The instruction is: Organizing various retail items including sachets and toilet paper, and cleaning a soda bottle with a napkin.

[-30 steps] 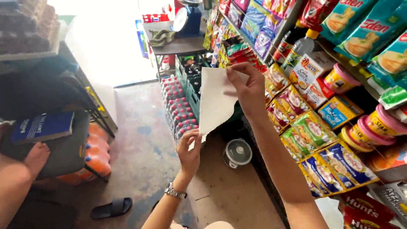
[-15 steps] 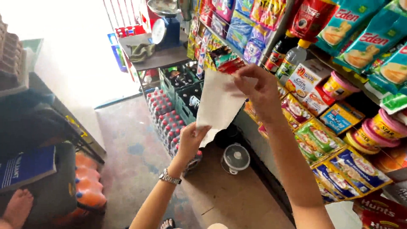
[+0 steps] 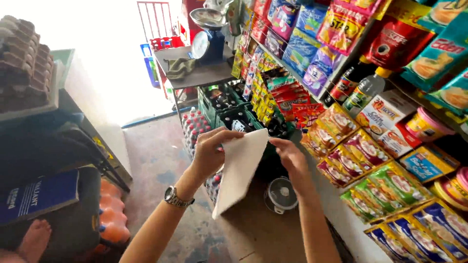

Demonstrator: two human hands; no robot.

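Fingers of the left hand pinch the top edge of one white paper bag; those of the right hand clamp its upper right corner. One wristwatch circles the left wrist. Below, one small fan sits on the floor beside the shelf edge.

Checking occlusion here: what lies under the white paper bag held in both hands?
Beneath the white paper bag, a small round fan sits on brown cardboard, beside shrink-wrapped bottles. The bottles' middle stays covered.
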